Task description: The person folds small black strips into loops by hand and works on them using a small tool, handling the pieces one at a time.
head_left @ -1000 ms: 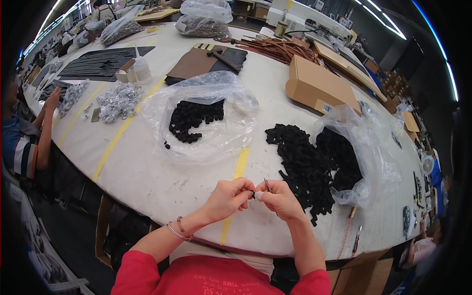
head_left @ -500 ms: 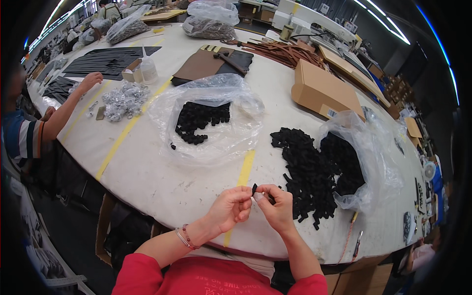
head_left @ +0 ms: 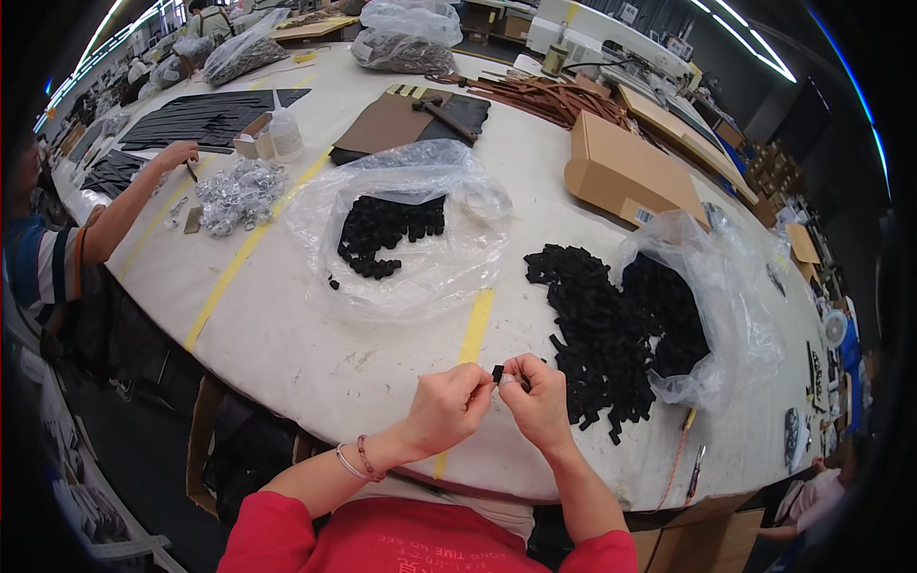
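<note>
Between my fingertips is a small black strip-like piece (head_left: 498, 372), held over the near edge of the table. My left hand (head_left: 445, 406) is closed, its thumb and forefinger pinching one side of the piece. My right hand (head_left: 537, 399) pinches the other side, fingers curled in. Just right of my right hand spreads a loose heap of small black pieces (head_left: 585, 325), running into an open clear plastic bag (head_left: 740, 320). Ahead of my hands, another clear bag (head_left: 420, 296) lies flattened with small black blocks (head_left: 392, 229) on it.
A co-worker's arm (head_left: 124, 215) reaches in at the left, near a pile of metal rings (head_left: 239, 196) and black strips (head_left: 210, 116). A hammer (head_left: 444, 116) rests on brown sheets (head_left: 382, 134). A cardboard box (head_left: 630, 172) and brown straps (head_left: 554, 97) lie far right; snips (head_left: 697, 473) lie near right.
My left fingers have curled in tighter, and the black piece has turned so a broader face shows. The co-worker's hand now holds a dark strip.
</note>
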Available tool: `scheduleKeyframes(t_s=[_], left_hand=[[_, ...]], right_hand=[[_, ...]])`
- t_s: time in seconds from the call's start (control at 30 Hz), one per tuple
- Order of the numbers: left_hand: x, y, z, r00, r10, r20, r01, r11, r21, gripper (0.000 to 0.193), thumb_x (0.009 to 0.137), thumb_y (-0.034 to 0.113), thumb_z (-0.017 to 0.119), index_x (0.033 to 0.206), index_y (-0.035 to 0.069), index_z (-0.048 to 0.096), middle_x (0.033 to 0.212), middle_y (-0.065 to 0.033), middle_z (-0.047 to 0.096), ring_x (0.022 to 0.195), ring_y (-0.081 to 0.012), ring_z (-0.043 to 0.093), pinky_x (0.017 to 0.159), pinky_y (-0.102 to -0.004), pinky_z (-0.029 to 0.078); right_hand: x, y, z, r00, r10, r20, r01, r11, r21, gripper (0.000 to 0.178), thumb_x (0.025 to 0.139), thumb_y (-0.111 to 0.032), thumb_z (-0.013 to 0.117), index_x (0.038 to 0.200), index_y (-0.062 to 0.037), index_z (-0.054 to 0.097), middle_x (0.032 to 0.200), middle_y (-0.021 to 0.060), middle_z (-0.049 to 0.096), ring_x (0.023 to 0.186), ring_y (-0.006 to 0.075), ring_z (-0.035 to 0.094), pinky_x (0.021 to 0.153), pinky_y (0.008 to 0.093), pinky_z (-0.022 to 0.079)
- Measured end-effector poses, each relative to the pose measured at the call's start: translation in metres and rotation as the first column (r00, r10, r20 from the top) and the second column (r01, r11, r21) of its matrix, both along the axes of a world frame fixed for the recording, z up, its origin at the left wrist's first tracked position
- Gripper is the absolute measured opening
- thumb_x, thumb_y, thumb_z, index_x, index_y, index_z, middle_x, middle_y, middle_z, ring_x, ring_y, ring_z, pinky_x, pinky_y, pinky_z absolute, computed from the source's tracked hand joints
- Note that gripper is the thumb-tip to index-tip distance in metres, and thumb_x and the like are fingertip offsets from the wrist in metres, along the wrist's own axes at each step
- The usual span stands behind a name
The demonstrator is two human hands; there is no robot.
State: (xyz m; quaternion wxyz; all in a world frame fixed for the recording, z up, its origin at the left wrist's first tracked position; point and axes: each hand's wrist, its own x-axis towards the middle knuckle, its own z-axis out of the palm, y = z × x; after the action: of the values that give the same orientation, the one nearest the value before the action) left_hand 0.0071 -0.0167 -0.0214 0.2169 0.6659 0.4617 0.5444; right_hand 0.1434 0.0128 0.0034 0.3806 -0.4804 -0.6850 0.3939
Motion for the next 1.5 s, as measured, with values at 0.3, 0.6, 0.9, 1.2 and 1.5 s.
scheduleKeyframes(t_s=[0.3,0.6,0.9,1.2,1.5], left_hand=[[-0.014,0.005,0.013,0.428,0.122,0.896,0.734,0.531,-0.423,0.01,0.081,0.015,0.053,0.08,0.005,0.052,0.059,-0.0028,0.05,0.04,-0.0108,0.046,0.035,-0.0202,0.032],[-0.014,0.005,0.003,0.321,0.058,0.945,0.823,0.477,-0.308,0.009,0.083,0.012,0.053,0.086,0.005,0.05,0.063,-0.0018,0.051,0.042,-0.0093,0.047,0.036,-0.0194,0.032],[-0.02,0.004,0.009,0.448,-0.063,0.892,0.758,0.556,-0.342,0.008,0.082,0.007,0.052,0.089,0.004,0.048,0.061,-0.0017,0.049,0.043,-0.0082,0.045,0.038,-0.0176,0.034],[-0.021,0.004,0.02,0.75,-0.206,0.629,0.596,0.623,-0.507,0.005,0.079,0.003,0.051,0.084,0.001,0.05,0.063,-0.0021,0.054,0.047,-0.0053,0.05,0.042,-0.0168,0.04],[-0.018,0.005,0.013,0.909,-0.265,0.322,0.392,0.809,-0.438,0.006,0.074,0.0,0.053,0.079,0.0,0.05,0.06,-0.0029,0.055,0.049,-0.0069,0.053,0.041,-0.0204,0.04]], right_hand=[[-0.004,-0.004,-0.004,0.944,-0.075,0.323,-0.188,0.681,0.707,0.014,0.06,-0.003,0.06,0.072,-0.0049,0.052,0.05,0.0049,0.047,0.043,0.0195,0.051,0.038,0.0286,0.037],[-0.004,-0.006,-0.006,0.962,-0.095,0.254,-0.083,0.789,0.609,0.013,0.06,-0.002,0.059,0.072,-0.0046,0.053,0.051,0.007,0.05,0.041,0.0209,0.051,0.038,0.0287,0.04],[0.005,0.005,0.008,0.847,-0.027,-0.53,-0.249,0.861,-0.442,0.007,0.075,-0.005,0.055,0.079,0.0001,0.054,0.061,0.0008,0.05,0.043,0.0054,0.042,0.036,0.0162,0.026],[0.01,0.01,0.002,0.783,-0.055,-0.62,-0.419,0.689,-0.591,0.01,0.075,-0.009,0.059,0.079,-0.0012,0.053,0.061,-0.0005,0.049,0.044,0.0032,0.041,0.036,0.0154,0.025],[0.01,0.009,0.004,0.84,0.087,-0.536,-0.435,0.698,-0.569,0.01,0.066,-0.005,0.06,0.071,-0.0032,0.052,0.057,-0.0028,0.045,0.047,0.0024,0.038,0.04,0.0166,0.027]])
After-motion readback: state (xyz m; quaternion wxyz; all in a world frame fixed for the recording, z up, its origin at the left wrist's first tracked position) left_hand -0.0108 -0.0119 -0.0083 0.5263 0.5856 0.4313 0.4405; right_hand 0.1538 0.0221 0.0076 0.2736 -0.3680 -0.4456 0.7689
